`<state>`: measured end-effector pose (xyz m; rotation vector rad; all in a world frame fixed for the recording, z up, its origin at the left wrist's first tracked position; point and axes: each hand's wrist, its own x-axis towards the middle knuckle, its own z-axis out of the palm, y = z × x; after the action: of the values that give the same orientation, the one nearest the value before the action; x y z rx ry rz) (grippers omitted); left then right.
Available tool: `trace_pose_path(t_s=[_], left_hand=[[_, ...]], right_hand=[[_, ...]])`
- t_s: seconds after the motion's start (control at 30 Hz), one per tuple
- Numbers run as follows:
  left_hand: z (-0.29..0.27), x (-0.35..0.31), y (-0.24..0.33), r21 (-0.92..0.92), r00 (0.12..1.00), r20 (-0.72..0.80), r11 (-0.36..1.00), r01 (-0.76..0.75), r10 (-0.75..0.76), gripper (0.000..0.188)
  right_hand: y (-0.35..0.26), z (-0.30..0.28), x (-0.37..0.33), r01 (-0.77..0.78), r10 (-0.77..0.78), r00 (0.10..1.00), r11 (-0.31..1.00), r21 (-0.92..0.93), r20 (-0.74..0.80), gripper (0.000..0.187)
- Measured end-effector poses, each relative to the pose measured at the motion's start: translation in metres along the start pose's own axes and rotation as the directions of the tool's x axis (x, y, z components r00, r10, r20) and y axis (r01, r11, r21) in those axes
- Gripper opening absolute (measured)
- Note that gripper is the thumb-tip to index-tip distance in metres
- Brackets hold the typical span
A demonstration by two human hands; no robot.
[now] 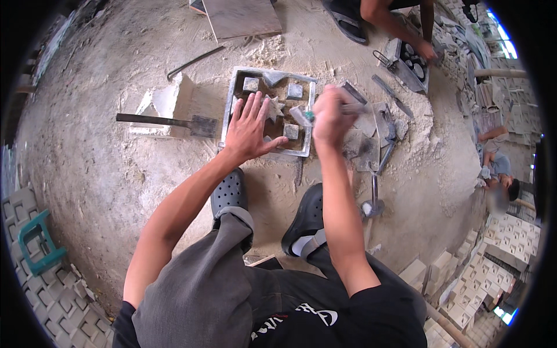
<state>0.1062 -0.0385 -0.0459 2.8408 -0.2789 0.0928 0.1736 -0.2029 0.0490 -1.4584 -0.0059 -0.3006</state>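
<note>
The dusty floor bears a tray and rod.

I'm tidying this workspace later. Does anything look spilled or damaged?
Loose pale powder is heaped on the floor right of the grey-edged frame, as if spilled, though it may be ordinary work dust. Left of the frame, the white block has a jagged edge, as though broken; a flat-bladed tool lies across it.

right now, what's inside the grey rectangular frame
Inside the grey frame: small square blocks and a star-like piece. The left hand covers part of the interior; whatever lies beneath it is hidden.
</note>
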Motion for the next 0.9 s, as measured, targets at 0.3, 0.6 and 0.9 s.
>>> trace_pose_path(t_s=[0.3, 0.6, 0.9], left_hand=[[-0.002, -0.003, -0.005, -0.065, 0.994, -0.053, 0.993, 0.095, -0.099, 0.113], [0.000, -0.002, -0.003, -0.094, 0.993, -0.074, 0.992, 0.089, -0.096, 0.111], [0.000, -0.001, 0.001, -0.103, 0.995, -0.025, 0.990, 0.092, -0.096, 0.113]], right_hand=[[0.000, 0.017, 0.005, 0.007, -0.005, 0.999, 0.997, -0.080, 0.032, 0.043], [0.029, 0.016, 0.009, 0.011, 0.005, 0.996, 0.984, -0.176, 0.091, 0.039], [0.054, 0.001, 0.011, 0.040, 0.004, 0.985, 0.968, -0.248, 0.174, 0.040]])
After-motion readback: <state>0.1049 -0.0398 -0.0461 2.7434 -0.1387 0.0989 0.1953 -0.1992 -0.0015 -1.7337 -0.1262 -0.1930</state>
